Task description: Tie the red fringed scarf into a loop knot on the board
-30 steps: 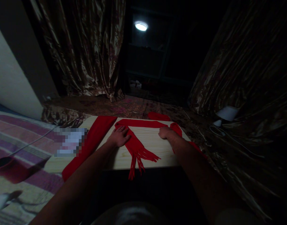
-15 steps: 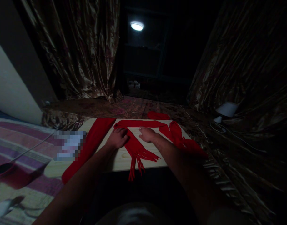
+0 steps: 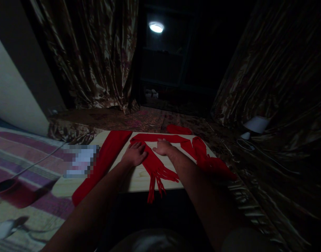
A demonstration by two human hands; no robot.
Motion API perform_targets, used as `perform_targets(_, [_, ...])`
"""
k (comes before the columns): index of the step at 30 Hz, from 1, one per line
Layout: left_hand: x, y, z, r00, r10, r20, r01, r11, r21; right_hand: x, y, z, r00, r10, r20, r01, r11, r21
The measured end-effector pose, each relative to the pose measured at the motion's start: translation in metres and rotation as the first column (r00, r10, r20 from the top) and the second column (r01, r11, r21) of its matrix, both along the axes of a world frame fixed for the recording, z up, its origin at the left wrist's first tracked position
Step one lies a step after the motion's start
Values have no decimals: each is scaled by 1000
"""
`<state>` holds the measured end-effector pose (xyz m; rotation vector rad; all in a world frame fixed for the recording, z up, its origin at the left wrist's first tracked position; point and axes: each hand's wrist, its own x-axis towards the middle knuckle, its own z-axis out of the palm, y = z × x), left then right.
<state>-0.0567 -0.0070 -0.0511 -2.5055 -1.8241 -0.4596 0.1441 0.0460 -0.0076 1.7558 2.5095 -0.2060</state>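
A red fringed scarf (image 3: pixel 155 161) lies folded at an angle on a pale wooden board (image 3: pixel 139 177). Its fringe hangs over the board's near edge. My left hand (image 3: pixel 135 154) rests flat on the scarf near the fold, fingers spread. To the right, my right hand (image 3: pixel 163 147) lies on the board with thumb and fingers apart, its fingertips at the lower edge of the scarf's far strip. Further along, the strip bends toward bunched red cloth (image 3: pixel 213 164) at the board's right side. A wide red band (image 3: pixel 105 161) crosses the board on the left.
A blurred-out white item (image 3: pixel 83 159) sits at the board's left. Beyond it are a red cup-like container (image 3: pixel 12 192) and a cable on striped bedding (image 3: pixel 45 171). A small lamp (image 3: pixel 256 125) with a cord stands at right. Patterned curtains (image 3: pixel 105 63) hang behind.
The fingers of my left hand have flattened and spread on the scarf. My right fingertips have reached slightly farther, to the far strip's edge. The whole view has shifted a little.
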Motion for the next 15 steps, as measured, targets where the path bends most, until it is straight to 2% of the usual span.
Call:
perform_targets(4, [1, 0, 0, 999, 38, -6, -38, 998, -52, 5, 1, -1, 998, -8, -58, 17, 987, 159])
perform_targets(7, [2, -1, 1, 999, 50, -12, -51, 996, -68, 17, 2, 2, 993, -18, -119, 57, 940, 336])
perform_targets(8, [2, -1, 1, 999, 51, -12, -51, 996, -69, 21, 2, 3, 994, -22, -107, 60, 931, 360])
perform_targets(10, [2, -1, 2, 999, 48, -11, -49, 997, -62, 29, 3, 5, 1000, -19, -22, 25, 949, 314])
perform_targets(13, [2, -1, 1, 999, 40, -17, -41, 998, -38, 38, 4, 5, 994, -1, 111, -18, 986, 164])
perform_targets(15, [1, 0, 0, 999, 32, -20, -33, 999, -25, 41, 3, 3, 992, -16, 126, -2, 989, 146])
